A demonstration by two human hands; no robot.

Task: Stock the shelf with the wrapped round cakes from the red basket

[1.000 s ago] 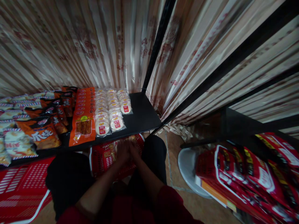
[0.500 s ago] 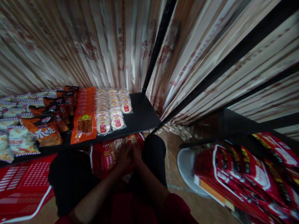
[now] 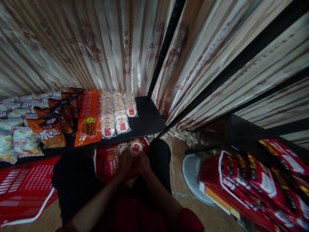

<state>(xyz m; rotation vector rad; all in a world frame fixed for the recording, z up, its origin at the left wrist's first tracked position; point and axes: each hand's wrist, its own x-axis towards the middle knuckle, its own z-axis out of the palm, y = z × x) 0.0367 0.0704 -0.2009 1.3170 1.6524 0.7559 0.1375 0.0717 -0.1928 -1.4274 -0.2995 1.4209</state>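
Holding a round white snack in clear wrapping between left hand and right hand, with fingers narrow at its near edge, over a red plastic basket.

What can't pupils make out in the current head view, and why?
Left hand and right hand, head view: shadow and blur hide any grip on the round packet.
Middle red basket, head view: shelf and hands cover part.
Left red basket, head view: cut off by the left edge.
Orange packet, head view: fine lettering too small.
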